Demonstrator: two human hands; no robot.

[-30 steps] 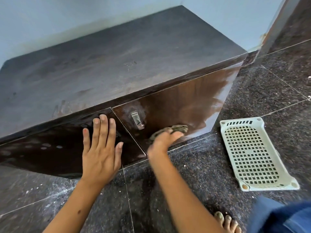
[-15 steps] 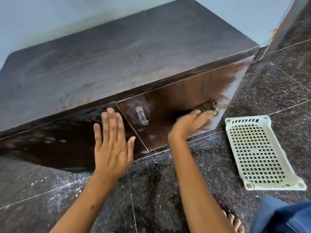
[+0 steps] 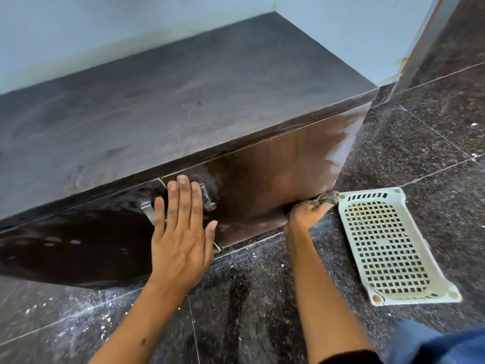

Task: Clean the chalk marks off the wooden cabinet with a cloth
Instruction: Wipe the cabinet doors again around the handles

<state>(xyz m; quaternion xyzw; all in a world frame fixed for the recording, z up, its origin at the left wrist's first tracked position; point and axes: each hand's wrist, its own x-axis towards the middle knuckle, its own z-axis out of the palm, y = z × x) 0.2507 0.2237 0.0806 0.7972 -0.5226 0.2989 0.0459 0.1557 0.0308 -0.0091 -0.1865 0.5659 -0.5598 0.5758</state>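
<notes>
Two hands: left hand (image 3: pixel 181 240) flat, fingers straight, on cabinet (image 3: pixel 275 185) door; right hand (image 3: pixel 308 214) grips cloth (image 3: pixel 326 198) at door's lower corner.

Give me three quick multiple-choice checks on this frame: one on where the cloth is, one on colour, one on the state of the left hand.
1. Where is the cloth?
A. on the cabinet top
B. at the right door's lower right corner
C. inside the basket

2. What colour is the basket?
A. pale green
B. red
C. black

3. How is the left hand?
A. gripping a handle
B. flat, fingers straight, on the doors
C. resting on the floor

Answers:
1 B, the right hand holds it there against the cabinet.
2 A, a pale green perforated tray on the floor.
3 B, the fingers lie straight.
</notes>
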